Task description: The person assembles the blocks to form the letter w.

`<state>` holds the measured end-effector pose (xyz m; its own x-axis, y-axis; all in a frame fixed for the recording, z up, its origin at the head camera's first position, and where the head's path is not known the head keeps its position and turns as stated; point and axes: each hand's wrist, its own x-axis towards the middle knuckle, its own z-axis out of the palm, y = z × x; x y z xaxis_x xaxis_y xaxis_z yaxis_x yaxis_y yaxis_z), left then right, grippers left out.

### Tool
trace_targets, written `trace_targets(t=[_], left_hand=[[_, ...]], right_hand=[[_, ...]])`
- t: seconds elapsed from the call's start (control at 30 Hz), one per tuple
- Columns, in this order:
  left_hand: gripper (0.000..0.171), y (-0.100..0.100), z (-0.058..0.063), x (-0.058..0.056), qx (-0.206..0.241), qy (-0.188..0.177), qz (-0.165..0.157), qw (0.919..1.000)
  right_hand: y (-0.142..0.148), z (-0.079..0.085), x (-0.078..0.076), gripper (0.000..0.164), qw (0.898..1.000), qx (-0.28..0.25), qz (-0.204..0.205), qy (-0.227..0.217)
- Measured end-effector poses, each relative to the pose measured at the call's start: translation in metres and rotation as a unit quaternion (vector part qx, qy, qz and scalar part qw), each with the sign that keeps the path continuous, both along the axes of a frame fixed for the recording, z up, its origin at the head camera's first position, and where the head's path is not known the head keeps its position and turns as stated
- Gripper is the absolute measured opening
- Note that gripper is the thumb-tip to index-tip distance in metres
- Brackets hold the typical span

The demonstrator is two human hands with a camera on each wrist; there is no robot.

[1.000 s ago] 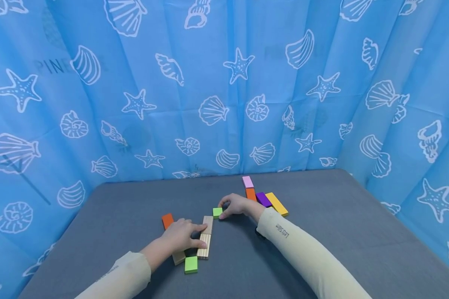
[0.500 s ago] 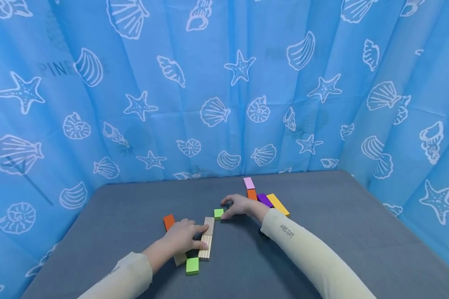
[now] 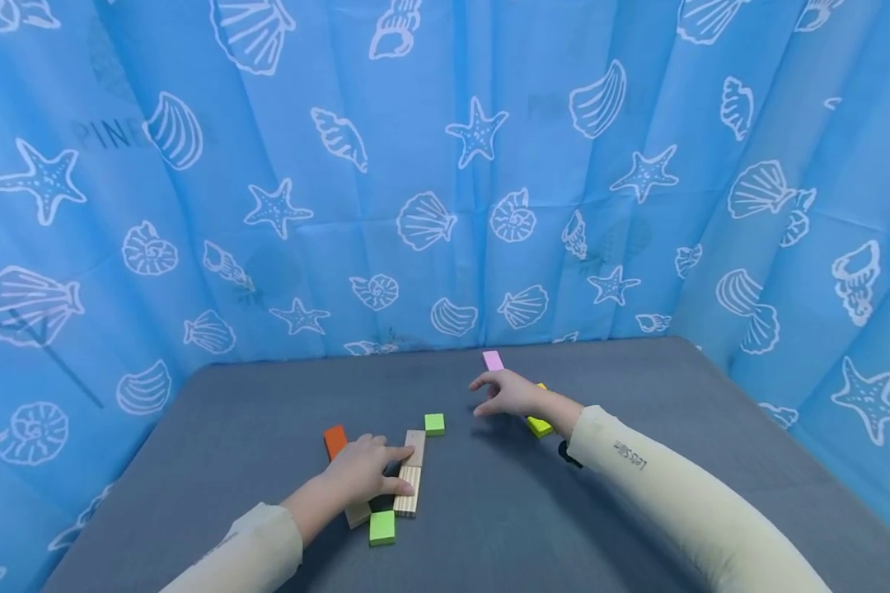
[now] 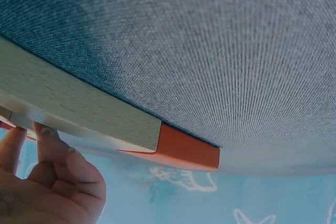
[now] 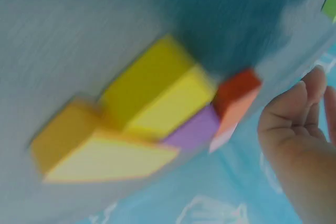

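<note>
My left hand (image 3: 359,471) reaches over two slanting rows of blocks. Its index finger and thumb rest on two plain wooden blocks, the far one (image 3: 415,439) and the near striped one (image 3: 407,501), laid end to end. Beneath the palm runs the other row, an orange block (image 3: 334,439) and a wooden block (image 3: 357,515), partly hidden. One green block (image 3: 381,528) lies at the near end; another green block (image 3: 434,424) sits past the far end. My right hand (image 3: 515,393) hovers with parted fingers and nothing between them, beside a pink block (image 3: 493,360).
Under the right hand and wrist is a cluster, seen blurred in the right wrist view: a yellow block (image 5: 157,87), an amber block (image 5: 105,156), a purple block (image 5: 194,127) and an orange block (image 5: 233,98). A blue shell-print curtain (image 3: 445,165) hangs behind the grey table (image 3: 601,494).
My right hand has left the far green block and moved right to the coloured cluster, covering part of it. The left hand has stayed on the wooden blocks.
</note>
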<state>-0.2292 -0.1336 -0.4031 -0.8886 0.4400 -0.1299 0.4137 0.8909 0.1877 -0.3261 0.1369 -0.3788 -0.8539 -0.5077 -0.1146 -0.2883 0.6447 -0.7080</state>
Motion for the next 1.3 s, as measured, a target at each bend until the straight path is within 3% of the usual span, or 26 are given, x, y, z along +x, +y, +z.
trace_targets(t=[0.13, 0.33, 0.6, 0.8, 1.07, 1.3], left_hand=[[0.065, 0.000, 0.000, 0.000, 0.007, -0.001, -0.001, 1.0000], [0.065, 0.000, 0.000, -0.001, 0.014, -0.010, 0.000, 0.9998], [0.066, -0.003, 0.001, 0.001, 0.024, -0.017, 0.011, 0.9995], [0.066, -0.003, 0.002, 0.001, 0.027, -0.025, 0.009, 0.9993], [0.066, -0.001, 0.003, 0.001, 0.026, -0.032, 0.011, 0.9991], [0.066, -0.003, 0.001, -0.001, 0.029, -0.034, 0.009, 0.9990]], right_hand=[[0.023, 0.008, -0.006, 0.041, 0.999, 0.017, 0.024, 0.030], [0.054, 0.013, -0.012, 0.041, 0.995, 0.085, 0.029, 0.051], [0.083, 0.001, -0.022, 0.053, 0.988, 0.149, 0.008, 0.047], [0.086, -0.010, -0.032, 0.055, 0.981, 0.182, -0.001, 0.066], [0.084, -0.015, -0.043, 0.066, 0.976, 0.217, -0.031, -0.005], [0.081, -0.018, -0.049, 0.068, 0.975, 0.223, -0.019, -0.002]])
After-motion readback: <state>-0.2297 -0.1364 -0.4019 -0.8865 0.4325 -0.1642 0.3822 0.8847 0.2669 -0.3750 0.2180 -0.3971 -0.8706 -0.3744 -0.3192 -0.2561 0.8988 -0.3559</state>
